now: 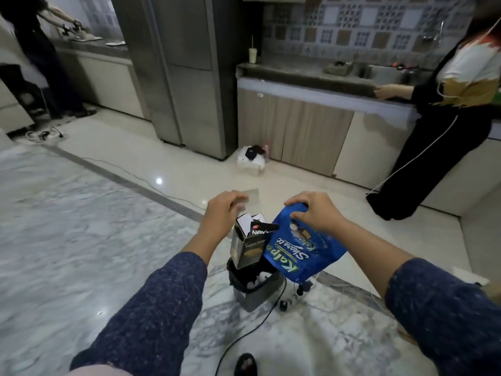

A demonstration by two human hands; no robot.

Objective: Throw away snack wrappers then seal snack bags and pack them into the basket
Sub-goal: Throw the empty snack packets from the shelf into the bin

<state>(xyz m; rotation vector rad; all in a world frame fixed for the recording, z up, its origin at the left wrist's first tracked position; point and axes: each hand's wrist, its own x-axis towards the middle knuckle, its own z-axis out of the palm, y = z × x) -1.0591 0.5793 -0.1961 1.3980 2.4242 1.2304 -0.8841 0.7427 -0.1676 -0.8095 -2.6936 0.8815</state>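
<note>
One blue snack bag [303,251], one black Nextar box [248,246], one bin [254,291], two hands.

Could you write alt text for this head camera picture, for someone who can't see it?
Over a small bin on a marble floor, a person's right hand grips a blue snack bag; the left hand holds a clear wrapper above a black box.

Both arms stretched forward and down in dark blue sleeves. Left hand [225,213] held palm down, fingers curled over something clear. Right hand [311,213] pinched tight on a blue bag [301,251].
</note>
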